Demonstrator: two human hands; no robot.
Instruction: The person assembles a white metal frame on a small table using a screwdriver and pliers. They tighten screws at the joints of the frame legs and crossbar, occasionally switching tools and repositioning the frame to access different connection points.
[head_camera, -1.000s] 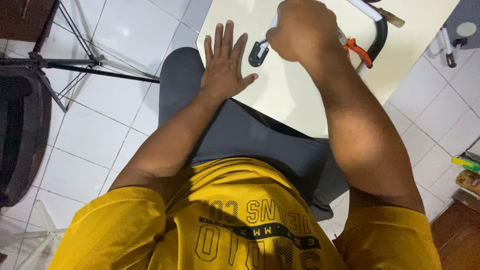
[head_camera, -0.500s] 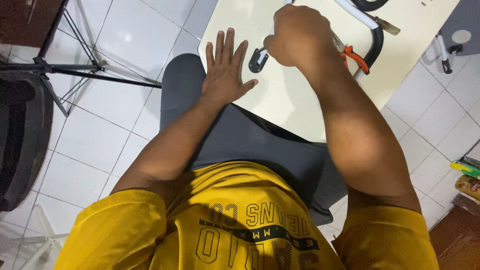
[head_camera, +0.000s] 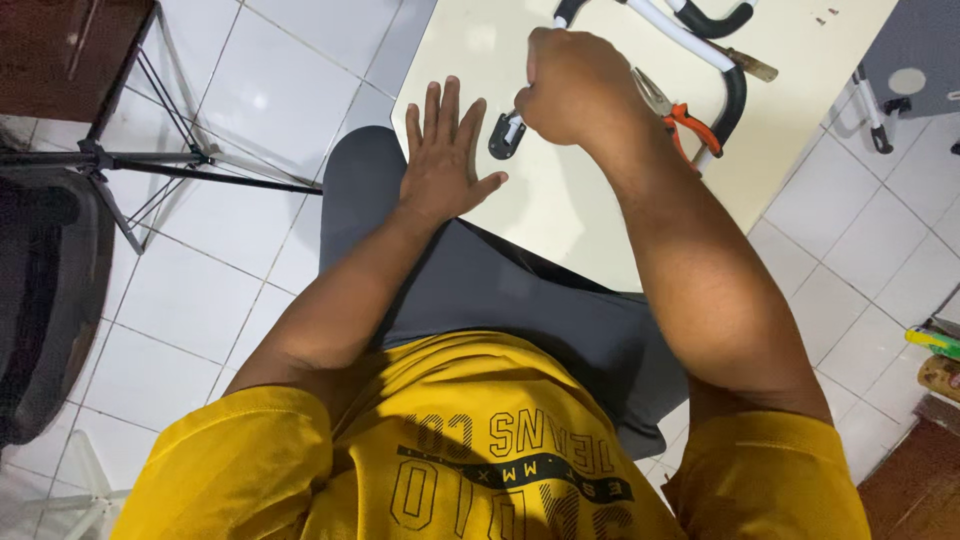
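Cream table (head_camera: 600, 230), pliers (head_camera: 672, 108), handlebar (head_camera: 700, 45)

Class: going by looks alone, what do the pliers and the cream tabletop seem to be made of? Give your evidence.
Pliers: grey jaws with a dull shine, probably steel; orange handles look like smooth plastic or rubber sleeves. Tabletop: smooth cream surface with a soft glare patch, likely laminate or painted board; the core cannot be told.
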